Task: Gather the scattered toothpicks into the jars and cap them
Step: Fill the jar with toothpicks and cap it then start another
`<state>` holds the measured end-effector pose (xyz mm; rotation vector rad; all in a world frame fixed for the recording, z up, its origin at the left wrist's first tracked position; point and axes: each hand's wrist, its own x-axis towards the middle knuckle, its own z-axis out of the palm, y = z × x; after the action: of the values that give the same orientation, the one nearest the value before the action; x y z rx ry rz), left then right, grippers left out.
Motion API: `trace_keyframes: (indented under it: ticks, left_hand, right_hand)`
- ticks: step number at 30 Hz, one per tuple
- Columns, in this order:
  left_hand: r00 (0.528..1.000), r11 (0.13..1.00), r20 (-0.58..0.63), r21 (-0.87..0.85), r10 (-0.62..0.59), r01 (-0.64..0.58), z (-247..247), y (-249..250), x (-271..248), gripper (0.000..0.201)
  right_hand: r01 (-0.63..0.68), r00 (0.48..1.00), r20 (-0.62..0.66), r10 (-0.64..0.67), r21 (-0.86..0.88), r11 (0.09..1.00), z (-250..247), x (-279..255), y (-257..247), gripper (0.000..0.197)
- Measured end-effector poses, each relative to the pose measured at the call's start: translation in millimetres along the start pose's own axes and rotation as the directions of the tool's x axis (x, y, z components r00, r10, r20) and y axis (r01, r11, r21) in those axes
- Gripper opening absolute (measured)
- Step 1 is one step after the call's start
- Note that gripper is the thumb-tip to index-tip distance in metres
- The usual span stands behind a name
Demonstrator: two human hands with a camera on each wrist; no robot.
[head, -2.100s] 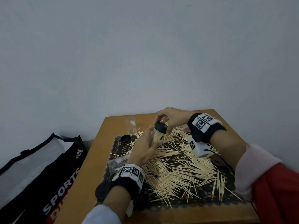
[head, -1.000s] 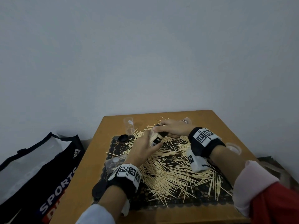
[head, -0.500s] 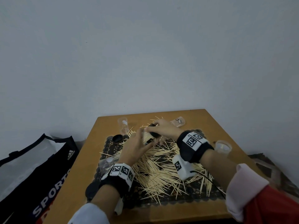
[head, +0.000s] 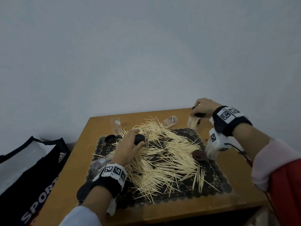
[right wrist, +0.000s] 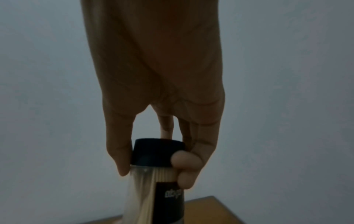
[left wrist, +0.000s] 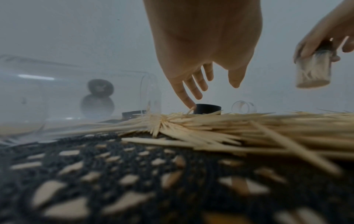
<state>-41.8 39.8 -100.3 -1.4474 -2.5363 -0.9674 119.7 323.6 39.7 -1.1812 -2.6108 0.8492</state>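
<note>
One capped jar [head: 194, 121] pinched by right hand [head: 205, 106]; left hand [head: 128, 147] fingers spread over one black cap [head: 139, 139].

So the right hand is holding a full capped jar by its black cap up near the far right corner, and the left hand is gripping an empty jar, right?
Not quite. The left hand grips no jar: its fingers reach for a loose black cap on the toothpicks, as the head view shows. The right hand does hold the capped jar by its cap.
</note>
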Motion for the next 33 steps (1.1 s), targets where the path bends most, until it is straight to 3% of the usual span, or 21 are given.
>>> trace_keyframes:
  ticks: [4,11,20,23,25,27,29,30,33]
  left_hand:
    - [1.0,1.0,-0.002,-0.007,0.0,0.0,1.1,-0.8,0.2,0.051]
    - [1.0,1.0,0.021,-0.01,-0.006,0.006,0.8,-2.7,1.1,0.049]
    - [0.999,1.0,0.048,-0.007,0.025,-0.025,1.1,-3.8,1.0,0.045]
    - [0.999,1.0,0.044,-0.007,0.025,-0.025,1.2,-5.2,1.5,0.044]
    - [0.999,0.999,0.04,0.001,0.035,-0.035,1.6,-5.6,2.3,0.043]
    - [0.998,0.999,0.04,0.007,0.045,-0.046,1.5,-5.1,2.2,0.041]
    - [0.998,0.999,0.04,-0.003,0.051,-0.051,1.2,-3.9,2.0,0.039]
    - [0.998,0.999,0.041,-0.008,0.053,-0.052,1.0,-3.5,1.9,0.038]
    - [0.997,0.998,0.043,-0.012,0.056,-0.056,-0.5,-0.4,1.8,0.036]
  right_hand:
    - [-0.062,0.997,-0.054,0.056,-0.125,0.99,-3.4,2.1,31.9,0.037]
    - [-0.072,0.994,0.06,0.087,-0.211,0.975,10.3,6.9,57.7,0.033]
    - [0.002,0.998,0.057,0.011,-0.214,0.977,14.2,7.8,60.8,0.061]
    - [0.031,0.995,-0.083,-0.049,-0.207,0.978,9.5,7.8,58.0,0.047]
    - [0.058,0.99,-0.112,-0.081,-0.201,0.978,6.3,3.3,53.4,0.037]
    - [0.094,0.993,-0.046,-0.106,-0.207,0.974,5.1,-5.9,48.2,0.034]
    - [0.11,0.989,0.125,-0.083,-0.224,0.968,7.4,-16.0,44.8,0.036]
    - [0.114,0.969,0.24,-0.051,-0.26,0.959,10.1,-20.1,43.6,0.04]
    - [0.146,0.843,0.522,0.13,-0.455,0.878,16.9,-34.0,37.3,0.056]
